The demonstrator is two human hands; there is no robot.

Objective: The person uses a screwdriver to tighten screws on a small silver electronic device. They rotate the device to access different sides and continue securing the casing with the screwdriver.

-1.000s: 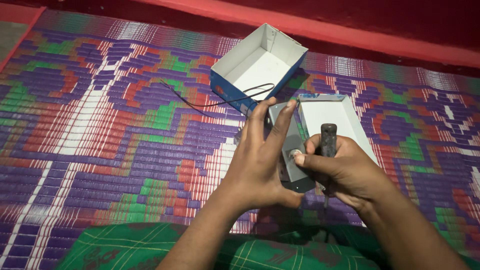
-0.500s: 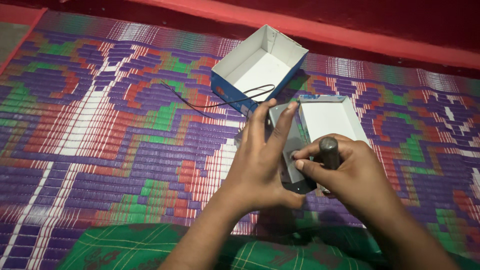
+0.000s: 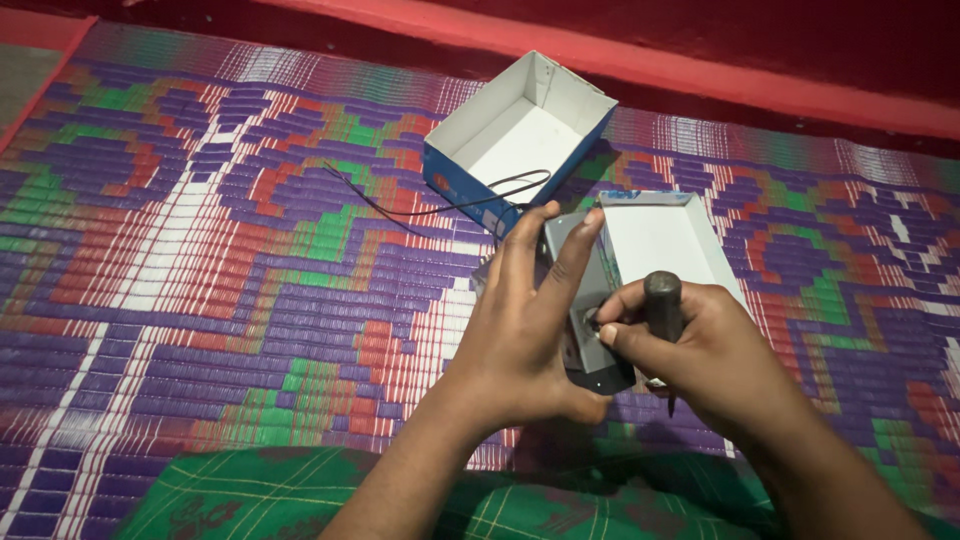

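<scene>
Head view: flat grey metal box (image 3: pixel 583 275), upright, a round knob on its face.

Left hand (image 3: pixel 520 330) covered most of the grey panel (image 3: pixel 585 290). Right hand (image 3: pixel 700 350) hid the screwdriver (image 3: pixel 661 300) shaft and the tray's (image 3: pixel 660 235) 6 o'clock end. Knob too small to identify. Wire's (image 3: pixel 440 205) end was hidden behind fingers.
</scene>
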